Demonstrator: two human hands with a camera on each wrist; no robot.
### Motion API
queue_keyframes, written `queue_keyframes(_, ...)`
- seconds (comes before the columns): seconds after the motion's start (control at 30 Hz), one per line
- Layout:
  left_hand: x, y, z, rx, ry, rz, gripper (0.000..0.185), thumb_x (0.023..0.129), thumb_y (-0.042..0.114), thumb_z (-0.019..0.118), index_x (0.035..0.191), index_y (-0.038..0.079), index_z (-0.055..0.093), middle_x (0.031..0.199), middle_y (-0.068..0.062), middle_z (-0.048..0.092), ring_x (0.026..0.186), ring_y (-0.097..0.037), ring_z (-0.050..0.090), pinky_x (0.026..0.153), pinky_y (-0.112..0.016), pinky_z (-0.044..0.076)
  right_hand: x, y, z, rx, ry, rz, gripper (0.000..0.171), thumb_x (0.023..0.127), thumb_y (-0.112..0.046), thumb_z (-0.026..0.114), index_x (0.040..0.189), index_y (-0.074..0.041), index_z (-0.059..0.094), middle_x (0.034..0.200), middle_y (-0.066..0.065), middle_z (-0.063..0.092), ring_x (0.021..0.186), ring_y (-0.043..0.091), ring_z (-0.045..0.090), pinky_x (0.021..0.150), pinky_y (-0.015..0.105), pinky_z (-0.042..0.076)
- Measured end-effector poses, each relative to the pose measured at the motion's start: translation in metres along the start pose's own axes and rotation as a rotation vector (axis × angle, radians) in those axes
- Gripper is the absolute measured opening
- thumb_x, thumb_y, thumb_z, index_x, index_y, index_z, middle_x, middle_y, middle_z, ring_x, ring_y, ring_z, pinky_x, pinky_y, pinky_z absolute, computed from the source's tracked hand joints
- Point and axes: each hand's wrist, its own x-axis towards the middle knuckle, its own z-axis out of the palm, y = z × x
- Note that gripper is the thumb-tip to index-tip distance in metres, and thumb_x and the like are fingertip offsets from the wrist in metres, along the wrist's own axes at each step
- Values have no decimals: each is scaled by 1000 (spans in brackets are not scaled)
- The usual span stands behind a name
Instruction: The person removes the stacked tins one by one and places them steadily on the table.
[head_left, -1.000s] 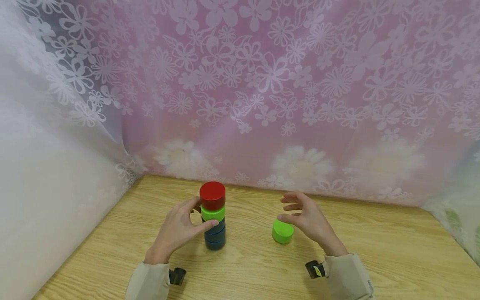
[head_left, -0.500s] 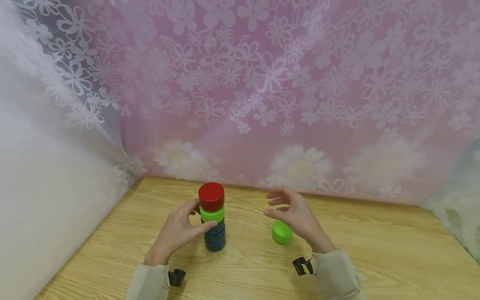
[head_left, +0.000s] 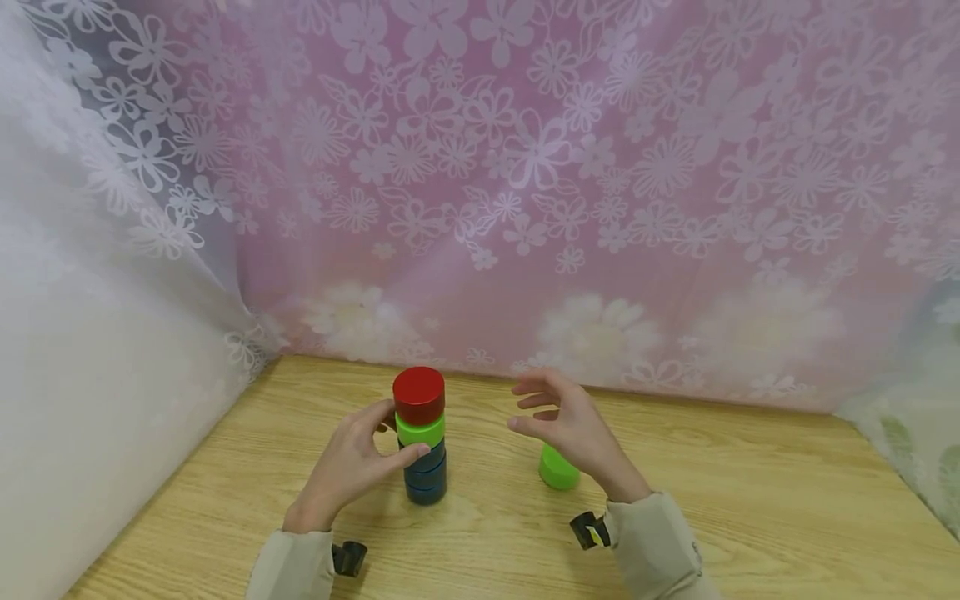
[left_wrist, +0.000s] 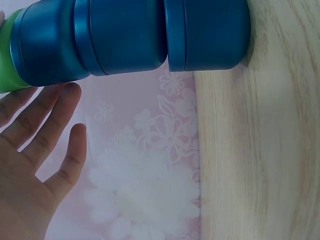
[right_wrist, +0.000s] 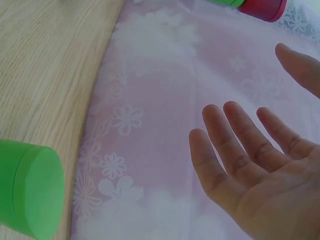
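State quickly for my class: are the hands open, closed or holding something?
Left hand: holding the red-topped stack.
Right hand: open, holding nothing.

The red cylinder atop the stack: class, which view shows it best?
The head view: there the red cylinder stands unobstructed, its top and side visible. The right wrist view catches only part, cut off by the top edge; the left wrist view shows none of it.

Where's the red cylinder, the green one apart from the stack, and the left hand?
Red cylinder (head_left: 419,407): head view, upper side wall.
Lone green cylinder (right_wrist: 40,192): right wrist view, flat end face.
Left hand (head_left: 356,465): head view, back of hand.
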Motion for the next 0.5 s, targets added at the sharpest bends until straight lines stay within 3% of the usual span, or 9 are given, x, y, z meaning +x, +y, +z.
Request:
queue_keyframes(0.2, 0, 0, 0, -6, -2, -3, 47, 82, 26, 87, 122, 10, 69, 100, 7, 69, 86, -17, 64, 82, -48, 55, 1, -2, 5, -1, -13, 3, 53, 91, -10, 77, 137, 1, 55, 126, 15, 64, 114, 35, 62, 97, 50, 50)
queue_keyframes(0.5, 0, -1, 0, 0, -2, -6, 47, 82, 28, 87, 122, 11, 69, 100, 8, 69, 86, -10, 63, 82, -46, 55, 11, -13, 17, -5, -21, -12, 51, 88, -10, 79, 134, 0, 58, 126, 13, 65, 114, 36, 63, 96, 49, 51)
